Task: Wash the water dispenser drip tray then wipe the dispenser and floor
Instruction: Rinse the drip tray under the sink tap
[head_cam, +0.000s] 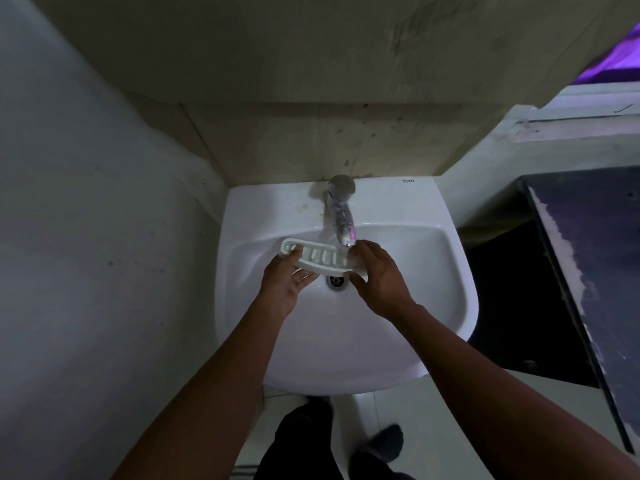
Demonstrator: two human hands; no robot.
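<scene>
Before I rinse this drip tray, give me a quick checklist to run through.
1. The drip tray is held at its ends by the left hand and right hand: ok.
2. Tray is over the sink: ok.
3. Tray's right end sits below the faucet spout: ok.
4. The drain is unplugged: ok.
5. Water is running: cannot tell.

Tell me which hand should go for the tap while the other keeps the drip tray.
Right. The right hand sits just below the tap spout; the left hand cups the drip tray from beneath at its far end and likely can hold it alone.
</scene>
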